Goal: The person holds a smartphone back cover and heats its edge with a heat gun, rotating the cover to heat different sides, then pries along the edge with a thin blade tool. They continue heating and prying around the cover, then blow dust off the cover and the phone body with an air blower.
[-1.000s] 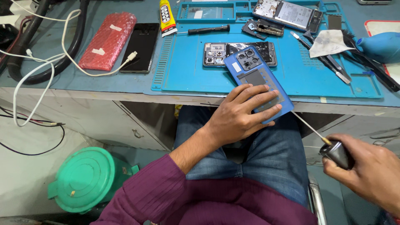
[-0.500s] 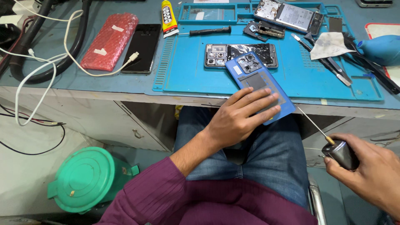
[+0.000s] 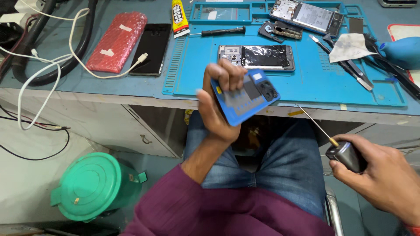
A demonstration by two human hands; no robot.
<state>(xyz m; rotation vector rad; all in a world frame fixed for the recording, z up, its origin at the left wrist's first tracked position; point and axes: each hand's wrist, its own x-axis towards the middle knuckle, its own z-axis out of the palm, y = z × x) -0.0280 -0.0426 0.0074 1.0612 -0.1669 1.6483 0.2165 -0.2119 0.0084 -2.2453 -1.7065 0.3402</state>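
Left hand (image 3: 218, 109) grasps a blue phone back cover (image 3: 247, 96), raised and tilted above the lap, in front of the bench edge. Right hand (image 3: 380, 175) is clenched around a fine-tipped screwdriver (image 3: 339, 148), its shaft pointing up toward the cover. Behind the cover, an opened phone (image 3: 258, 57) lies on the blue work mat (image 3: 306, 83).

The left hand (image 3: 216, 105) is holding a blue phone back cover (image 3: 247, 94) tilted above the surface (image 3: 109, 85), while the right hand (image 3: 385, 175) is gripping a thin-shafted screwdriver (image 3: 339, 146).
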